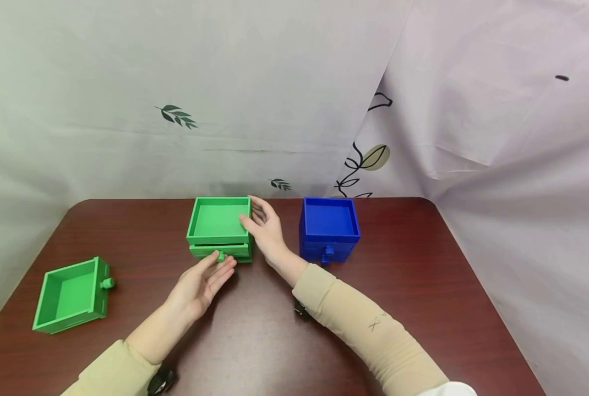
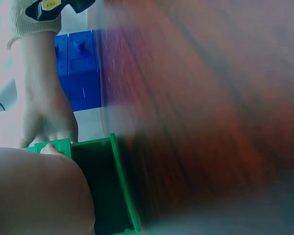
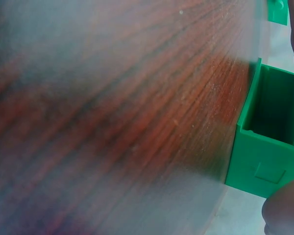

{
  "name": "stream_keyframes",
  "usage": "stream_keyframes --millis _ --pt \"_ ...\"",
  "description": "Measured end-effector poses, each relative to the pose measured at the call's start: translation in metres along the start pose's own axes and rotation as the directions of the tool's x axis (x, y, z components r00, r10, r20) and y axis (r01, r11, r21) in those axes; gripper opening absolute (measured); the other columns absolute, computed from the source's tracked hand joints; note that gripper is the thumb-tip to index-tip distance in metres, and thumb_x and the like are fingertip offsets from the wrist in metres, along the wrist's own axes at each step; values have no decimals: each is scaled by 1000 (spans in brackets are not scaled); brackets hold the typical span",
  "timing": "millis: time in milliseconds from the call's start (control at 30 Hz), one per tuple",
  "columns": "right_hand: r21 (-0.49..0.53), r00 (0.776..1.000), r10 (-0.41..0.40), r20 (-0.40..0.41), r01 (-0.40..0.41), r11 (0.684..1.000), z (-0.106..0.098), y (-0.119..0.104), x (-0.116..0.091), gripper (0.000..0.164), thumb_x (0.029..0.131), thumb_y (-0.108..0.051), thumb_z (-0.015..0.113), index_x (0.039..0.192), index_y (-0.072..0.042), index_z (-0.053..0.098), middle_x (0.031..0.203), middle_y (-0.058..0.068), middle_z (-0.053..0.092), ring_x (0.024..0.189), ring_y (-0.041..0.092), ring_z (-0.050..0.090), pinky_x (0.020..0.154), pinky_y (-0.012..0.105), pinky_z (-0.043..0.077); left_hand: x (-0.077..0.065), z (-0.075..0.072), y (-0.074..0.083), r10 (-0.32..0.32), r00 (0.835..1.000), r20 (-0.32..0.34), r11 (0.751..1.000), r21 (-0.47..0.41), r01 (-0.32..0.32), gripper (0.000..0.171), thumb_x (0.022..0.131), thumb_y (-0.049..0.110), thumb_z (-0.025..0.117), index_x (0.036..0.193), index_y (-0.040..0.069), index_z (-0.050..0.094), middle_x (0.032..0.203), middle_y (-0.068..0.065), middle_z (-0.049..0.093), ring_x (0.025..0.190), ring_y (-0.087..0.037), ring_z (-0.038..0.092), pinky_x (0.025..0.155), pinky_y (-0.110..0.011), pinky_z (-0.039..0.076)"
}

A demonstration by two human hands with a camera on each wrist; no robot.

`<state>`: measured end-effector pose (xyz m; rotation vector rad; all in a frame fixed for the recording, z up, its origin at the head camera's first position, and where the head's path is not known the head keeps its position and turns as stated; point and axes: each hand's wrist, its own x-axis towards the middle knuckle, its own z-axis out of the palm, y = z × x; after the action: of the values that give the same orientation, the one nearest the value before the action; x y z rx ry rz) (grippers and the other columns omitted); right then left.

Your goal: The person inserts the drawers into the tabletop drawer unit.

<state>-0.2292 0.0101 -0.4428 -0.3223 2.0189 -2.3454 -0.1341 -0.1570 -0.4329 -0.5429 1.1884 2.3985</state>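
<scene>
Nearest, the tan sleeves [image 1: 369, 324] reach in over the dark red-brown bench [image 1: 438, 297], with a dark device [image 1: 162, 379] beneath the left wrist and part of another under the right. Just beyond, the left hand [image 1: 195, 289] is turned palm up at the front of the green cabinet [image 1: 217, 240]. Its fingers are nearly straight and close together, passing under the upper drawer front [image 1: 202, 251], while the thumb stands apart from them and rests by the round green knob [image 1: 221, 257]; whether it presses the knob itself or the panel beside it, I cannot tell. A dark gap shows along the top of that drawer front, and the wrist views show an open lower compartment [image 2: 100, 196] in the cabinet. Off to the left, well apart, a loose green drawer [image 1: 101, 297] lies upright, its knob facing right. A little farther in, the right hand [image 1: 267, 234] grips the cabinet's right wall, thumb over the top rim and fingers along the outer side, only the wall's thickness between them. The cabinet itself stands near the far edge, left of centre. To its right, beyond the right hand and touched by neither, stands a blue cabinet [image 1: 331, 238] with two knobs in front. Behind everything hangs a pale leaf-printed cloth [image 1: 284, 82].
</scene>
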Motion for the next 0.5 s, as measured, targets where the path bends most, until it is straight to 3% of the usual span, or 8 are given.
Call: stream_keyframes --millis 267,500 --pt "-5 1000 5 -2 -5 1000 1 0 2 58 102 -3 65 157 0 45 157 22 51 151 35 48 130 45 39 7 2 5 -14 1000 17 1000 -17 14 20 114 24 50 129 13 43 105 1 76 99 -7 77 103 -20 60" --pt "-10 1000 5 -12 -6 1000 1 2 1 57 102 -3 66 155 -2 48 156 22 52 150 34 49 130 44 40 8 1 5 -15 1000 23 999 -28 16 16 114 23 50 126 13 46 105 0 77 98 -7 77 102 -20 61"
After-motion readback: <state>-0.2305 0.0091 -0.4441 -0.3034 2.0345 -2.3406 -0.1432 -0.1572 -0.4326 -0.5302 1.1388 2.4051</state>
